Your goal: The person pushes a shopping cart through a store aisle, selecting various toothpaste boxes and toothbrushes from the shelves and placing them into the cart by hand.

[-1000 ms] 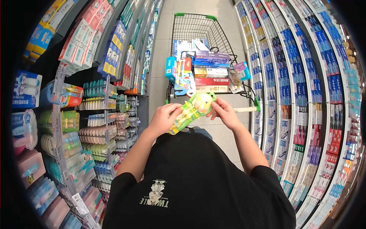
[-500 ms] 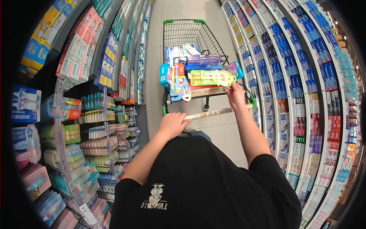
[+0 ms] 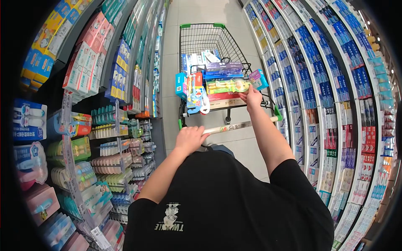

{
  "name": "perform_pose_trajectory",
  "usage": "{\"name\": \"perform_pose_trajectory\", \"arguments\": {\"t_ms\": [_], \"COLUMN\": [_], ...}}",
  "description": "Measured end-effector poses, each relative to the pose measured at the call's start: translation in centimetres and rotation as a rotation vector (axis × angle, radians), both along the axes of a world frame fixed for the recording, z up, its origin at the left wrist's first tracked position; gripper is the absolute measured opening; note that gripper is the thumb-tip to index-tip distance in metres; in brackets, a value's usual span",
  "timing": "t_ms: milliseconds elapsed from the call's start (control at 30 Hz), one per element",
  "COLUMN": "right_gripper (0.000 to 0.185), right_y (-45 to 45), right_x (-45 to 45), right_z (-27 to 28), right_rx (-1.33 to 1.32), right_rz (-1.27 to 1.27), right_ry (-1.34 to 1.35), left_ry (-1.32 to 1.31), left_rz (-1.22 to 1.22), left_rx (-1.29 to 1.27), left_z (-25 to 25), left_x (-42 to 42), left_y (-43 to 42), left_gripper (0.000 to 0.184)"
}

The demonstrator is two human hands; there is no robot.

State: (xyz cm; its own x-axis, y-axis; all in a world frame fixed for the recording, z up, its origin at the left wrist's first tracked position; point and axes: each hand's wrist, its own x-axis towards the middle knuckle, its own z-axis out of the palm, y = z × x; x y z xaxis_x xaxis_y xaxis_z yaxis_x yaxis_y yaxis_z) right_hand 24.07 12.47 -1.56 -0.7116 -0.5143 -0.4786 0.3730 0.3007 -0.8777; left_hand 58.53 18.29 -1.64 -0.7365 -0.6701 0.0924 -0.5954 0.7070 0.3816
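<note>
My left hand [image 3: 190,137] is wrapped round the left part of the pale handle [image 3: 239,125] of a shopping cart [image 3: 202,26]. At the near end of the cart's load, my right hand [image 3: 253,100] pinches the right end of a green blister pack [image 3: 221,86], which looks like a toothbrush pack and lies crosswise. To its left is a red and blue hang-card pack [image 3: 196,94], leaning over the cart's near edge. Behind the green pack sits a purple box [image 3: 222,68]. A teal box [image 3: 181,85] stands at the left, and a teal-and-purple box [image 3: 259,78] at the right.
Shelves of boxed goods [image 3: 310,88] line the right side of the aisle. On the left, hanging packs [image 3: 106,161] and stacked boxes [image 3: 83,69] fill the racks. Pale tiled floor [image 3: 192,10] runs ahead between them.
My right hand has moved slightly left and down with the green pack, which now lies further left and lower into the load. The left hand stays on the handle.
</note>
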Motion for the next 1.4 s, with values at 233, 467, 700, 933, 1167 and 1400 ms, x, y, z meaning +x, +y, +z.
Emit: {"name": "perform_pose_trajectory", "arguments": {"t_ms": [233, 467, 700, 933, 1167, 1400], "right_gripper": [0.029, 0.021, 0.035, 0.048, 0.052, 0.051], "right_y": [2.4, 8.4, 12.0, 10.7, 8.9, 8.4], "right_x": [1.8, 0.7, -0.7, -0.2, 0.7, 1.8], "right_z": [1.5, 0.7, -1.7, -1.0, 0.6, 1.3], "right_rx": [0.102, 0.196, 0.368, 0.760, 0.827, 0.840], "right_rz": [0.245, 0.562, 0.841, 1.121, 1.261, 1.222], "right_ry": [0.514, 1.206, 1.350, 1.199, 1.037, 1.011], "left_ry": [-0.048, -0.193, -0.306, -0.405, -0.387, -0.356], "left_rz": [0.020, 0.127, 0.207, 0.212, 0.222, 0.250], "left_rx": [0.060, 0.184, 0.325, 0.460, 0.487, 0.413], "left_z": [0.6, 2.4, 3.1, 3.2, 3.3, 2.8], "left_x": [0.0, -1.2, -2.6, -2.7, -1.6, -0.9], "left_y": [-0.6, -1.2, -2.4, -4.1, -5.4, -5.8], "left_gripper": [0.041, 0.062, 0.078, 0.080, 0.075, 0.071]}}
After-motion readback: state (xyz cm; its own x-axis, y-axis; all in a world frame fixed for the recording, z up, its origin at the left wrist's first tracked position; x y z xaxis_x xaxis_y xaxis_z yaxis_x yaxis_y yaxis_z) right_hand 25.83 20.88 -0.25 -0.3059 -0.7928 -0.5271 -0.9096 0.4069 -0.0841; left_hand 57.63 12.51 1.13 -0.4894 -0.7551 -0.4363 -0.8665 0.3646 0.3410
